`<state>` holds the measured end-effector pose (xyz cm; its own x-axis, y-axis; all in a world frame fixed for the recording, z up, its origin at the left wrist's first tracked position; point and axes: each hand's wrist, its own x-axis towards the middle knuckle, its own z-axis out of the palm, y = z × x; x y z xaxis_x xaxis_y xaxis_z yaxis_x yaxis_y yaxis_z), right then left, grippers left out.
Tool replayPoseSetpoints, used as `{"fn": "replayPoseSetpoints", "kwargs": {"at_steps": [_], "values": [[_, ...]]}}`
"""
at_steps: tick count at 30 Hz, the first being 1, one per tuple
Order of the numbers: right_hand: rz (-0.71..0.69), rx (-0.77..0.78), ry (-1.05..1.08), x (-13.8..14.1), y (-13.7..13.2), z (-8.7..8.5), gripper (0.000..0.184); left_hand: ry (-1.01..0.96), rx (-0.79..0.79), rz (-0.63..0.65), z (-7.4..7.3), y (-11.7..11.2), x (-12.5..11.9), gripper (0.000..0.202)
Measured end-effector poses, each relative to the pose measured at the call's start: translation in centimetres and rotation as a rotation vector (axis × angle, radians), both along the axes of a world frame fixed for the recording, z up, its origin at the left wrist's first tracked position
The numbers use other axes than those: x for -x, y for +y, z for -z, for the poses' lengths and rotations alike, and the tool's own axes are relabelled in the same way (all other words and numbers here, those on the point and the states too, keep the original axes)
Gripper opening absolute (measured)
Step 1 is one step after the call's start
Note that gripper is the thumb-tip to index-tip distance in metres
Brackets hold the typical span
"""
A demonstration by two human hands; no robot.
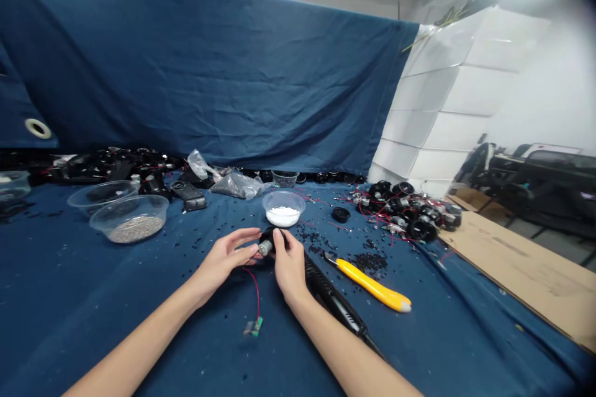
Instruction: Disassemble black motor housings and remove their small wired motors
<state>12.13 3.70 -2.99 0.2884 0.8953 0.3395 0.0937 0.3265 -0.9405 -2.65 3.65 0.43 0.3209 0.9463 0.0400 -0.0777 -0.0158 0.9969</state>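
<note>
Both hands meet over the blue cloth in the middle of the view. My left hand [226, 256] pinches the silver end of a small motor [266, 246] with its fingers curled. My right hand [288, 260] closes round the motor's black part from the other side. A thin red wire [256, 288] hangs from the motor down to a tiny green circuit board [254, 326] lying on the cloth. A black pen-shaped tool [333, 299] lies under my right wrist.
A yellow-handled tool [372, 286] lies to the right. A small cup of white material [283, 208] stands behind the hands. Clear bowls [130, 218] sit at left. A pile of black motors with red wires [410, 211] lies at right, beside brown cardboard [521, 270].
</note>
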Motion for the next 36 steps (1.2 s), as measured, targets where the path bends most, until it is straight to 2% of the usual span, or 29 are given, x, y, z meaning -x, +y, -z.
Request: {"fn": "replayPoseSetpoints", "kwargs": {"at_steps": [3,6,11,14,18,24,29,33,36], "values": [[0.009,-0.010,-0.001,0.3,0.0,0.3,0.042,0.066,-0.018,-0.035,0.4,0.5,0.1,0.048],[0.017,-0.013,-0.014,0.3,0.0,0.3,0.043,0.079,0.058,0.020,0.6,0.6,0.0,0.048],[0.028,-0.030,-0.039,0.1,-0.2,-0.1,0.041,0.093,0.132,0.032,0.0,0.1,-0.1,0.049],[0.032,-0.052,-0.053,0.0,-0.3,-0.3,0.038,0.126,0.123,0.072,-0.3,0.0,0.1,0.050],[0.062,-0.060,-0.055,-0.2,-0.1,-0.4,0.037,0.246,0.031,0.127,0.1,0.3,0.2,0.045],[0.042,-0.030,-0.059,-0.3,0.0,-0.3,0.040,0.283,-0.052,0.087,0.5,0.6,0.0,0.036],[-0.003,-0.041,-0.085,0.0,-0.6,-0.6,0.030,0.354,-0.202,0.011,0.5,0.5,0.2,0.026],[-0.033,-0.179,-0.154,0.3,-1.2,-0.9,0.025,0.602,-0.455,-0.060,0.5,-0.3,0.1,0.048],[-0.067,-0.312,-0.200,0.4,-1.5,-1.0,0.019,0.695,-0.523,-0.071,0.3,-0.6,0.0,0.060]]}}
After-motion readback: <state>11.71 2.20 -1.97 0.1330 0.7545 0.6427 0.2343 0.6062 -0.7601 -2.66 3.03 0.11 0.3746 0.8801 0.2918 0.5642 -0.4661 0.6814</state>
